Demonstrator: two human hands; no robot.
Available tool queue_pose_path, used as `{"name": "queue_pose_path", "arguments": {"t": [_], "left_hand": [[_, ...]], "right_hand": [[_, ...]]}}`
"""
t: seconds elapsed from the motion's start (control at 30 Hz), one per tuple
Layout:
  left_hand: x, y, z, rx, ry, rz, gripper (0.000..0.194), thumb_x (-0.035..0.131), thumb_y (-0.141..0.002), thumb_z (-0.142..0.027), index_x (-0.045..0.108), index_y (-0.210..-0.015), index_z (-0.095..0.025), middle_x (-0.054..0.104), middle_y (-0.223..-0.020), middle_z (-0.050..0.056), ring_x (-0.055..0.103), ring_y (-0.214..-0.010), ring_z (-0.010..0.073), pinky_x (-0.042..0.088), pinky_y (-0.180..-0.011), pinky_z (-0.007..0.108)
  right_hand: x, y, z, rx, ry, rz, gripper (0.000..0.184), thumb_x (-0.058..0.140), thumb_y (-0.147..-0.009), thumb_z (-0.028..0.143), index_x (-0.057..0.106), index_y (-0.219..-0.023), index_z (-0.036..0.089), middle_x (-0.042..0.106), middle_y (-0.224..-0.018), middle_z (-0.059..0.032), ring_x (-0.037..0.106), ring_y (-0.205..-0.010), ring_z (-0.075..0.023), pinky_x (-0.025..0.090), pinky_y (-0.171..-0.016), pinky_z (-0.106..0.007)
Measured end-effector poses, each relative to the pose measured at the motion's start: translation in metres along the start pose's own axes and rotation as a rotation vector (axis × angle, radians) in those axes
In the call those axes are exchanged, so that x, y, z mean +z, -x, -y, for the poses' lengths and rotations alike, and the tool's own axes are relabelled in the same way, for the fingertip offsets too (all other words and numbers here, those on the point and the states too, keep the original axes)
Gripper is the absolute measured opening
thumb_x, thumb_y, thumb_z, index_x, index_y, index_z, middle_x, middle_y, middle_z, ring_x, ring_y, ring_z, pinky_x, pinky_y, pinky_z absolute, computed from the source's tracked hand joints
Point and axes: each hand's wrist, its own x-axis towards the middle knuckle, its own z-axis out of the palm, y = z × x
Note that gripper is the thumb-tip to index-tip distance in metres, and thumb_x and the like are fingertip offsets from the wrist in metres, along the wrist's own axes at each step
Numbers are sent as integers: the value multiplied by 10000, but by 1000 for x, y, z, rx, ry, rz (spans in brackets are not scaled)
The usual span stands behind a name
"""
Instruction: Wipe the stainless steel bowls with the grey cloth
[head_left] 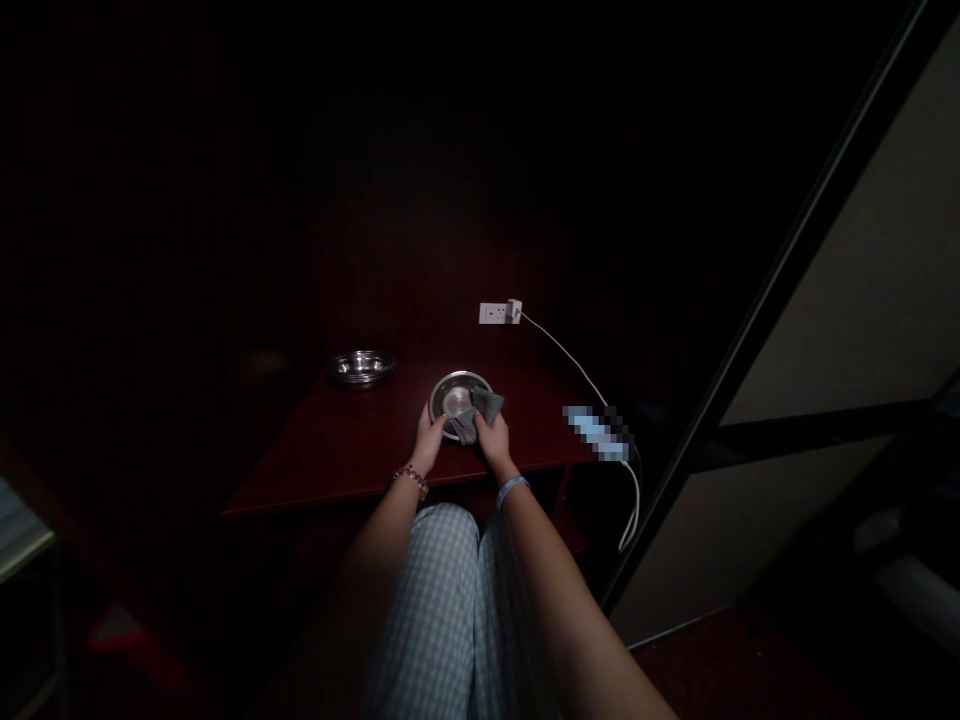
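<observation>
A shiny metal bowl [456, 400] is tilted toward me over the front part of a dark red table [330, 450]. My left hand [430, 438] grips its left rim, thumb on the near edge. At the lower right rim, my right hand [493, 440] is closed on a grey cloth [487, 403], which drapes over the rim and into the bowl. The fingers of both hands are partly hidden beneath the bowl. I cannot tell whether the bowl's underside touches the table.
Several stacked metal bowls [361, 368] stand at the table's back left. A white charger [514, 310] sits in the wall socket [492, 314], its cable [570, 358] running down right to a blurred-out blue object [596, 432]. My knees [446, 535] are against the table's front. A panel [847, 230] leans at right.
</observation>
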Motion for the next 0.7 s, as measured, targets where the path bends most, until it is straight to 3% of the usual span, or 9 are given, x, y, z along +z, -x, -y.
{"name": "queue_pose_path", "arguments": {"t": [0.27,0.43,0.7], "left_hand": [[-1,-4,0,-74,43,-91,297,563,-805,-231,591,-1094,-167,649,-1155,91,587,-1109,187,405,-1016,333],[-2,-4,4,-53,35,-71,295,578,-812,-307,611,-1069,-165,658,-1141,94,590,-1110,195,412,-1005,327],[-1,-1,6,-97,1,-30,226,598,-785,-265,638,-968,-138,686,-1040,109,631,-1005,213,440,-961,359]], "right_hand": [[0,2,3,-38,3,24,304,535,-814,312,640,-1047,147,695,-1067,-107,650,-983,-228,479,-892,-327],[0,1,0,-39,11,14,297,541,-809,320,643,-1035,155,700,-1056,-102,650,-990,-226,484,-888,-322],[-2,2,4,-17,34,0,292,532,-816,310,643,-1042,162,704,-1050,-101,651,-985,-230,478,-893,-328]]}}
